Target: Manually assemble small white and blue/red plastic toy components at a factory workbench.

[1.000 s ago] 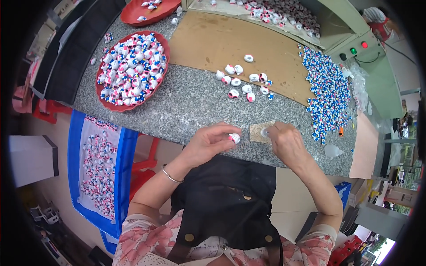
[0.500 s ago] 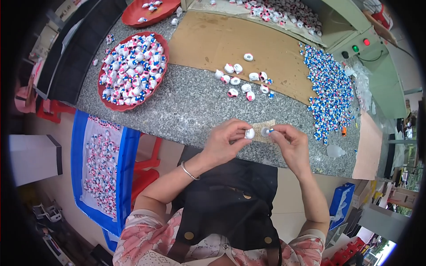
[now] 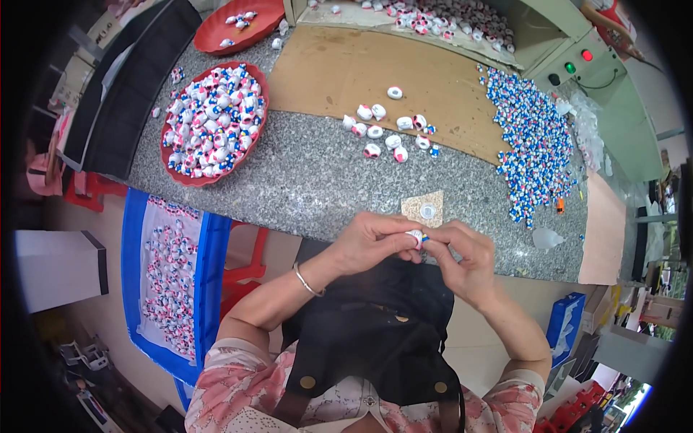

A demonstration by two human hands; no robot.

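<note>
Pinched in my left hand [image 3: 364, 244] is a white toy head [image 3: 414, 236] with dark markings. My right hand [image 3: 465, 261] closes on a small blue toy body [image 3: 424, 238], pressed up against that head just past the bench's front edge. Fingers partly hide where the two pieces meet. Beyond my hands, a small round clear dish [image 3: 427, 211] rests on a tan textured pad [image 3: 411, 207]. Several loose white toy heads [image 3: 375, 132] lie farther back on the bench, partly on a cardboard sheet [image 3: 346, 68].
A heap of small blue toy bodies [image 3: 530, 144] covers the right side. At left stands a red bowl [image 3: 266, 108] filled with figures; another red dish [image 3: 271, 16] sits behind it. Below the bench is a blue crate [image 3: 207, 281]. A green machine housing [image 3: 613, 108] borders the far right.
Both hands have drawn back from the pad toward my body and come together. The blue toy body has moved from over the dish to touch the white head.
</note>
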